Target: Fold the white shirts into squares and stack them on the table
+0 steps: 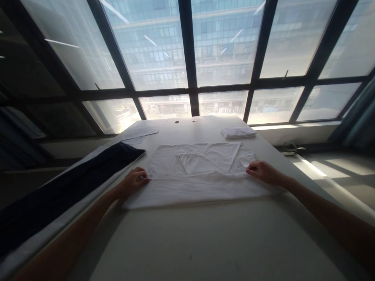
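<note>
A white cloth garment point(202, 187) lies spread across the table in front of me, its near part folded over toward the window. My left hand point(136, 178) pinches the fold's left end, fingers curled closed on the fabric. At the opposite end of the same fold, my right hand point(262, 171) grips the cloth with closed fingers. Beyond the fold, the garment's far part shows overlapping, slightly wrinkled layers. Whether it is a shirt or another kind of garment I cannot tell.
Dark navy cloth point(79, 179) lies along the table's left side, over white fabric. White sheets or cloths point(140, 130) rest at the far left, and a folded white cloth point(238, 132) at the far right. The white table point(199, 238) reaches toward large framed windows point(222, 43).
</note>
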`<state>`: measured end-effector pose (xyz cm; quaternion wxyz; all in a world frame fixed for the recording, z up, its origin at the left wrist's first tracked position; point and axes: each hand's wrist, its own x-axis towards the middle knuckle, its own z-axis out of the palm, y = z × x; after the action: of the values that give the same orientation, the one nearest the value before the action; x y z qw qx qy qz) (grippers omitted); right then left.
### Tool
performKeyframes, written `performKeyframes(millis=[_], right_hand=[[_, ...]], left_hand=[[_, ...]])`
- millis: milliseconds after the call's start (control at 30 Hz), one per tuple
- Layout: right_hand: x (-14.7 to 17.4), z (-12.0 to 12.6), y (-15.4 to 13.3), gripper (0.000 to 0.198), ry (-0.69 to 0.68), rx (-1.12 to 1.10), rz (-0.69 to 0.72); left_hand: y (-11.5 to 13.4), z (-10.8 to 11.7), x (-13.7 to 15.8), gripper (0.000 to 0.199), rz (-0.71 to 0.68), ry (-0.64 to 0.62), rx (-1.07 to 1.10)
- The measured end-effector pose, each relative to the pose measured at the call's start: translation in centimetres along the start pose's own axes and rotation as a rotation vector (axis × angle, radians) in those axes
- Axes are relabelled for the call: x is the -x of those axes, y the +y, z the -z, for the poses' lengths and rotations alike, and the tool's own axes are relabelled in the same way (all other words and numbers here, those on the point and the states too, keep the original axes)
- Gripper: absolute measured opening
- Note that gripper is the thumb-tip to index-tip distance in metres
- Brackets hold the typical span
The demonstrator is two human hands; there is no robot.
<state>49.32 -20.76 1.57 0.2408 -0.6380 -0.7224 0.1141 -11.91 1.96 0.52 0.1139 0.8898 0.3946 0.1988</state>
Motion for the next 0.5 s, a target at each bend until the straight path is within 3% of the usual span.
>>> performKeyframes(millis=[167, 500], right_hand=[[-0.1, -0.6, 0.9, 0.035, -0.043, -0.014, 0.033], [0.2, -1.4, 2.2, 0.038, 0.084, 0.035, 0.017]], left_hand=[[0.8, -0.1, 0.3, 0.060, 0.068, 0.042, 0.080], [1.4, 0.3, 0.5, 0.055, 0.127, 0.029, 0.137]])
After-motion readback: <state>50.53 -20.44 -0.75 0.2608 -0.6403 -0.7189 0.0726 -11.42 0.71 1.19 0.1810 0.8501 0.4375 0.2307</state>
